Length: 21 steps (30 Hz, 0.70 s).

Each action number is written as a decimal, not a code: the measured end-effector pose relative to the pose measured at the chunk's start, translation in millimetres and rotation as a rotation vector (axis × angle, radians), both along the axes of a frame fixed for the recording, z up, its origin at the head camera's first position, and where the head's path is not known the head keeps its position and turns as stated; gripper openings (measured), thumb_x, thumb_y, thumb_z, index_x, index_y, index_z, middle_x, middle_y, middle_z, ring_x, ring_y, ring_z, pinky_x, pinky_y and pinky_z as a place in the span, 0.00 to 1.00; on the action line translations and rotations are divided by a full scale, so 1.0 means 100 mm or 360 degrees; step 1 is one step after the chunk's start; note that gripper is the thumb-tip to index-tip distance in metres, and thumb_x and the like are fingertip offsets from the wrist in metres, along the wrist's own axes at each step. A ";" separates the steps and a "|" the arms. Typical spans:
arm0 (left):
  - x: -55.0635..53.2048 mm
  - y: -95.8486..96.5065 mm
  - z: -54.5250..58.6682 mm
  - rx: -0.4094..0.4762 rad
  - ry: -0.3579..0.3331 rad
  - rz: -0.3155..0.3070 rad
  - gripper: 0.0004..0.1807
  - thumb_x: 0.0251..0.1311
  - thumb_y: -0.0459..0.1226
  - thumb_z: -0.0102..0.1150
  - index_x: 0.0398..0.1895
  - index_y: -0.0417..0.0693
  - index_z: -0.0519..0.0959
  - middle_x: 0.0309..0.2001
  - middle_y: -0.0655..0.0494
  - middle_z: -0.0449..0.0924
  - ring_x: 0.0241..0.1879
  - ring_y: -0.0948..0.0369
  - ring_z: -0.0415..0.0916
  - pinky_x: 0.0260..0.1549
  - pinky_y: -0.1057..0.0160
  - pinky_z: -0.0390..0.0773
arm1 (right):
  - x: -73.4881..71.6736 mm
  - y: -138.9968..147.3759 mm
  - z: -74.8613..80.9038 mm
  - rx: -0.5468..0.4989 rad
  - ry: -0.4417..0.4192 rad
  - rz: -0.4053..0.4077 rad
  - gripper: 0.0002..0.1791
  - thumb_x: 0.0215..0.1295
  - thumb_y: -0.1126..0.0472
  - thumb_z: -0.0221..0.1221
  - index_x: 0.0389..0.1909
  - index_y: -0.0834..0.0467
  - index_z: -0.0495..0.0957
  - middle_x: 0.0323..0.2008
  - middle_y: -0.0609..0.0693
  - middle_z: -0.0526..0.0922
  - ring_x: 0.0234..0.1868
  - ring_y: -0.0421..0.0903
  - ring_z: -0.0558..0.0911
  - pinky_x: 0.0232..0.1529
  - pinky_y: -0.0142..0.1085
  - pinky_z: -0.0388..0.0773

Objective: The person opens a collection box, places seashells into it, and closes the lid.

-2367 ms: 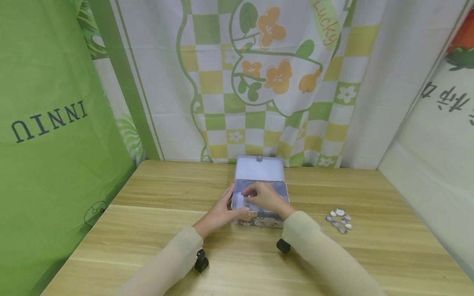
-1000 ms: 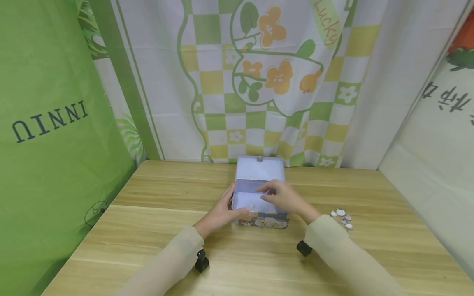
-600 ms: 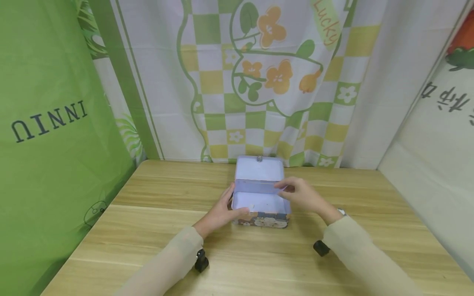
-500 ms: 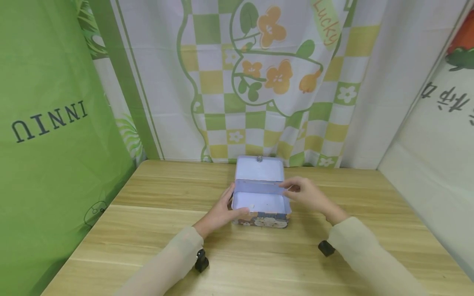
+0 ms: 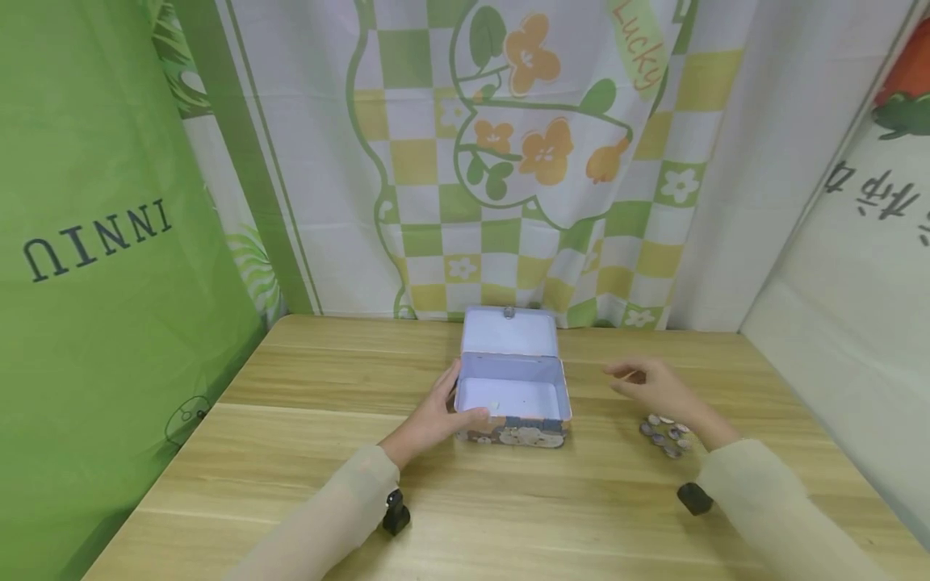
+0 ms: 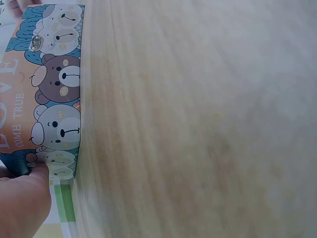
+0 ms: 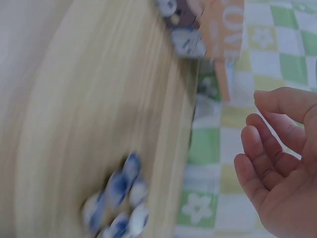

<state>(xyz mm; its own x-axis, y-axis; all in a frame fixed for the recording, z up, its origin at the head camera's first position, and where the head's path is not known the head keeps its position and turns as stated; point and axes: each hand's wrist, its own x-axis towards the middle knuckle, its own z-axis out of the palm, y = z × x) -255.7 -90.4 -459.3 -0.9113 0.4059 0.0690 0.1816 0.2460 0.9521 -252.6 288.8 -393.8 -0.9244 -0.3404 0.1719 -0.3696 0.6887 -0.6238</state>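
Observation:
A small tin box printed with bears stands on the table, its pale lid raised at the back. My left hand grips the box's left end, thumb on the front edge and fingers along the side; the left wrist view shows the thumb against the bear print. One small pale shell lies inside the box. My right hand is in the air right of the box, fingers loosely curved with nothing between them. Close to it, several white and purplish shells lie in a loose cluster.
The wooden table reaches back to a checked, flowered curtain. A green cloth hangs at the left and a white one at the right. A dark wrist camera hangs under the right sleeve.
My right hand has come out of the tin box and moved right to near the shells, uncovering the shell inside. The left hand keeps its grip; the box stays put.

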 end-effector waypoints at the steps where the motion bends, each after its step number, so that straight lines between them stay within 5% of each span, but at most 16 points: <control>1: 0.00 0.00 0.00 0.0000 -0.0001 0.0003 0.63 0.58 0.52 0.72 0.82 0.53 0.35 0.81 0.48 0.30 0.77 0.50 0.42 0.71 0.55 0.56 | 0.00 0.05 -0.02 0.0013 -0.0002 -0.0010 0.16 0.70 0.64 0.61 0.54 0.68 0.80 0.51 0.66 0.81 0.45 0.56 0.82 0.45 0.49 0.83; 21: 0.02 0.00 0.00 0.0030 -0.0006 -0.0005 0.60 0.61 0.49 0.70 0.82 0.52 0.35 0.80 0.48 0.29 0.77 0.47 0.43 0.71 0.52 0.57 | 0.10 0.69 -0.42 0.0151 -0.0176 -0.0147 0.19 0.65 0.63 0.65 0.51 0.72 0.80 0.47 0.69 0.83 0.44 0.62 0.83 0.47 0.58 0.81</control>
